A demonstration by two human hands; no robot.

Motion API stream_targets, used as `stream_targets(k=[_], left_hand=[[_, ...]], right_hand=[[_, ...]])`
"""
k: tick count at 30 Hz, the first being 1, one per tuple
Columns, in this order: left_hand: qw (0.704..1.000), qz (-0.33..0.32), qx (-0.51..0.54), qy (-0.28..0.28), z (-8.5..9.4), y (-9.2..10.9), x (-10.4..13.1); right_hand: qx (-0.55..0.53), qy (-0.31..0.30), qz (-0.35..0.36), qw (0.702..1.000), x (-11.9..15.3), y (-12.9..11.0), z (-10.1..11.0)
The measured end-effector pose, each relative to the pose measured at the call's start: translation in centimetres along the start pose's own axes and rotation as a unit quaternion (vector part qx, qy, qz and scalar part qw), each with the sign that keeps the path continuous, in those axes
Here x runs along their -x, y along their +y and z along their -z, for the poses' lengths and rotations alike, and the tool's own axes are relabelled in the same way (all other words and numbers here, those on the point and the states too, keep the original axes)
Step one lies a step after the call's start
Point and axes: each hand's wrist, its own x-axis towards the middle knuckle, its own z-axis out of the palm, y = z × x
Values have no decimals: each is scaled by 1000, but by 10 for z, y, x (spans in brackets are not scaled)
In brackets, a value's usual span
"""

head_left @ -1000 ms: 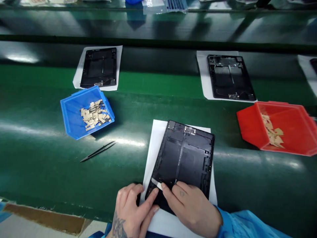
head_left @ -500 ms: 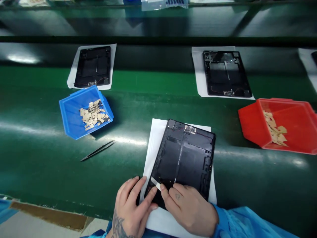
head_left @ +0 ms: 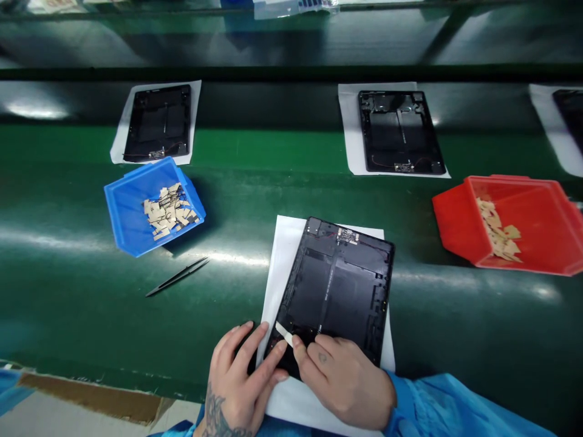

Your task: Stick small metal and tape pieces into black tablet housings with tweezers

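Note:
A black tablet back housing [head_left: 350, 285] lies tilted on a white paper sheet [head_left: 281, 261] in front of me, with a small circuit board [head_left: 348, 235] at its far end. My right hand [head_left: 344, 373] is closed over the near end, thumb and finger pinching a short white strip [head_left: 283, 332] near the housing's left corner. My left hand [head_left: 243, 373] is open, fingers spread along the left edge. Its index fingertip touches the corner beside the strip. What lies under my right fingers is hidden.
Black tweezers [head_left: 177, 277] lie left on the green belt [head_left: 91, 315]. A blue bin [head_left: 125, 212] and a red bin [head_left: 455, 224] hold small tan pieces. Farther back, more housings [head_left: 157, 124] [head_left: 401, 133] rest on paper sheets.
Everything on the belt appears slightly shifted left; the far housings have moved left more than the nearby things. Both hands keep nearly the same pose at the housing's corner, the strip still pinched.

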Motion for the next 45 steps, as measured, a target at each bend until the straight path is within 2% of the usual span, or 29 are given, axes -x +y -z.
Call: stream_targets(k=[25, 33, 45], left_hand=[[1000, -9, -8, 2, 1, -2, 0], [998, -48, -37, -10, 3, -8, 0], [998, -60, -34, -12, 1, -9, 0]], right_hand=[[3, 5, -4, 1000, -3, -2, 0], [30, -8, 0, 1000, -3, -3, 1], [57, -47, 87, 993, -7, 9, 12]])
